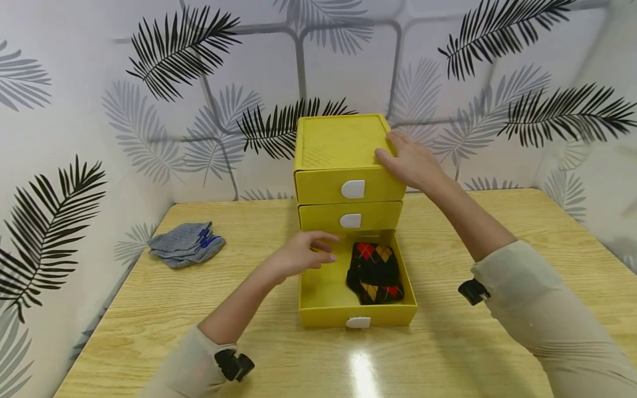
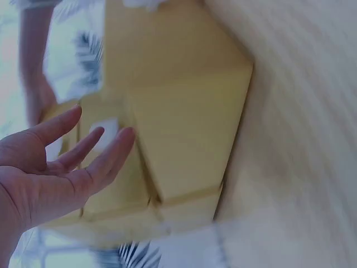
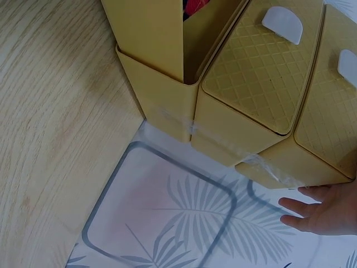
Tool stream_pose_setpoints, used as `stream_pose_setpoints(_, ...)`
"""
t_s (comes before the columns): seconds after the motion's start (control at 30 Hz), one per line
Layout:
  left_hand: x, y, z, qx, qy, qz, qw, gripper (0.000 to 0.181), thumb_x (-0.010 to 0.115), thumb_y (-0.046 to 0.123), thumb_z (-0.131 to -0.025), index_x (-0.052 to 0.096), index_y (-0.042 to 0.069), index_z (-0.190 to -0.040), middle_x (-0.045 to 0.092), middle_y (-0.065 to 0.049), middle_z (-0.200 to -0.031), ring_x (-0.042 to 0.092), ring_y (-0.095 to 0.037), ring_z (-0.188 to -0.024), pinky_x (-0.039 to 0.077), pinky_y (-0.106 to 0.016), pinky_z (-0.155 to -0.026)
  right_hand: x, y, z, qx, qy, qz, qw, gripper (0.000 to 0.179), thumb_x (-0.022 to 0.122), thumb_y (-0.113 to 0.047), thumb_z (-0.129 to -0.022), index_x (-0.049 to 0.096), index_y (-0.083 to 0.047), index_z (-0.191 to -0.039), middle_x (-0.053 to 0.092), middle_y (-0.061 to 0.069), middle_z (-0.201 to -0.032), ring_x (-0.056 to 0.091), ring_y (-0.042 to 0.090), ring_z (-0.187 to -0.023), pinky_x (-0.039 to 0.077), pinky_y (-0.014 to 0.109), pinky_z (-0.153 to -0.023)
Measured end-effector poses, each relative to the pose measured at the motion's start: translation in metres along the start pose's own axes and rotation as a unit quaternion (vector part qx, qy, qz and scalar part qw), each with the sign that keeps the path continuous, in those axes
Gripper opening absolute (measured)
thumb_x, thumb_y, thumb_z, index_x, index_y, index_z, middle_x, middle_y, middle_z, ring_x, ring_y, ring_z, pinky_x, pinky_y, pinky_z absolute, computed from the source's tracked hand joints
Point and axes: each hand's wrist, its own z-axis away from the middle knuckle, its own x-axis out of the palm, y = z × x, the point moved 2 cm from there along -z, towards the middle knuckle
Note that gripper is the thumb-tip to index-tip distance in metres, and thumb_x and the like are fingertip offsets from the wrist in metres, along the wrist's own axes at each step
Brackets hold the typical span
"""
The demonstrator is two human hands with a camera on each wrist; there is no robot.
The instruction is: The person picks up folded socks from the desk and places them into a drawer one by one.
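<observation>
A yellow chest of three stacked drawers (image 1: 343, 143) stands upright, its bottom drawer (image 1: 328, 317) pulled out and the upper two closed. Folded black argyle socks (image 1: 375, 273) with red and yellow diamonds lie in the right half of that drawer. Over the drawer's left side is my left hand (image 1: 301, 254), fingers loosely spread and holding nothing. My right hand (image 1: 408, 160) rests at the chest's upper right edge, thumb on the top. In the right wrist view, its fingers (image 3: 304, 207) are extended along the chest's side.
Grey socks (image 1: 186, 245) with blue marks lie folded on the wooden table (image 1: 239, 342), left of the chest. White tab handles (image 1: 353, 189) are on the drawer fronts. A leaf-patterned wall covering (image 1: 249, 66) rises behind the table.
</observation>
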Motion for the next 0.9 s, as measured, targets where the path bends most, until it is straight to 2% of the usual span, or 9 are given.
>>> stream_pose_setpoints(0.13,-0.036,-0.006,0.019,-0.002,0.018,-0.007,0.9998,0.037,0.056,0.008,-0.092,0.051,0.0,-0.128,0.054,-0.02,-0.117,0.057,-0.03,-0.101,0.047,-0.038,-0.085,0.0,-0.001,0.0,-0.002,-0.003,0.0,1.0,0.072,0.026,-0.048,-0.093,0.015,-0.001,-0.146,0.014,0.017,-0.15,0.012,0.035,-0.135,0.01,0.05,-0.106)
stream_pose_setpoints(0.27,-0.072,-0.023,0.035,-0.017,0.044,-0.019,0.9987,0.041,0.053,0.011,-0.094,0.045,-0.004,-0.132,0.051,-0.024,-0.12,0.054,-0.035,-0.105,0.045,-0.041,-0.088,0.0,-0.002,0.0,-0.004,-0.005,-0.001,1.0,0.072,0.025,-0.048,-0.093,0.015,-0.001,-0.146,0.013,0.017,-0.15,0.012,0.036,-0.135,0.01,0.05,-0.106)
stream_pose_setpoints(0.37,-0.096,-0.041,0.043,-0.03,0.08,-0.077,0.9933,0.043,0.052,0.015,-0.095,0.042,-0.004,-0.133,0.049,-0.026,-0.123,0.051,-0.039,-0.107,0.045,-0.044,-0.087,0.0,-0.001,0.0,-0.005,-0.004,-0.002,1.0,0.072,0.025,-0.048,-0.093,0.015,0.0,-0.146,0.013,0.017,-0.15,0.012,0.036,-0.135,0.01,0.051,-0.106)
stream_pose_setpoints(0.43,-0.109,-0.055,0.045,-0.029,0.114,-0.131,0.9843,0.043,0.051,0.015,-0.095,0.043,-0.005,-0.132,0.048,-0.027,-0.123,0.049,-0.041,-0.108,0.045,-0.046,-0.085,0.001,0.0,0.0,-0.006,-0.003,-0.003,1.0,0.072,0.024,-0.048,-0.093,0.015,0.0,-0.146,0.013,0.018,-0.15,0.012,0.037,-0.134,0.01,0.051,-0.106)
stream_pose_setpoints(0.53,-0.126,-0.078,0.046,-0.027,0.188,-0.225,0.9556,0.038,0.05,0.013,-0.095,0.048,-0.006,-0.127,0.052,-0.027,-0.119,0.052,-0.04,-0.105,0.047,-0.047,-0.079,0.001,0.001,0.0,-0.006,-0.002,-0.004,1.0,0.072,0.024,-0.048,-0.093,0.016,0.0,-0.146,0.013,0.017,-0.15,0.013,0.037,-0.134,0.01,0.052,-0.106)
stream_pose_setpoints(0.67,-0.148,-0.108,0.05,-0.039,0.25,-0.287,0.9239,0.033,0.047,0.009,-0.094,0.051,-0.006,-0.124,0.053,-0.026,-0.118,0.055,-0.036,-0.095,0.046,-0.042,-0.066,0.002,0.002,0.0,-0.005,-0.004,-0.006,1.0,0.072,0.025,-0.049,-0.093,0.015,-0.001,-0.146,0.012,0.017,-0.15,0.013,0.039,-0.134,0.01,0.053,-0.105)
stream_pose_setpoints(0.73,-0.158,-0.121,0.052,-0.054,0.256,-0.308,0.9147,0.033,0.045,0.007,-0.094,0.05,-0.006,-0.125,0.05,-0.027,-0.121,0.054,-0.035,-0.09,0.044,-0.04,-0.062,0.002,0.001,0.0,-0.004,-0.005,-0.006,1.0,0.072,0.025,-0.049,-0.093,0.015,-0.002,-0.147,0.012,0.016,-0.15,0.013,0.04,-0.134,0.009,0.054,-0.105)
stream_pose_setpoints(0.8,-0.169,-0.134,0.054,-0.071,0.252,-0.318,0.9112,0.034,0.042,0.004,-0.094,0.048,-0.007,-0.125,0.048,-0.029,-0.121,0.053,-0.032,-0.075,0.042,-0.038,-0.054,0.002,0.0,0.0,-0.003,-0.004,-0.006,1.0,0.072,0.025,-0.049,-0.093,0.015,-0.002,-0.147,0.012,0.017,-0.15,0.013,0.04,-0.133,0.01,0.054,-0.105)
stream_pose_setpoints(0.9,-0.182,-0.152,0.057,-0.098,0.235,-0.331,0.9085,0.035,0.037,-0.004,-0.09,0.046,-0.009,-0.124,0.047,-0.033,-0.118,0.053,-0.035,-0.075,0.042,-0.039,-0.055,0.001,-0.001,0.0,-0.002,-0.006,-0.004,1.0,0.072,0.024,-0.048,-0.093,0.014,-0.002,-0.147,0.012,0.017,-0.15,0.013,0.04,-0.133,0.01,0.054,-0.105)
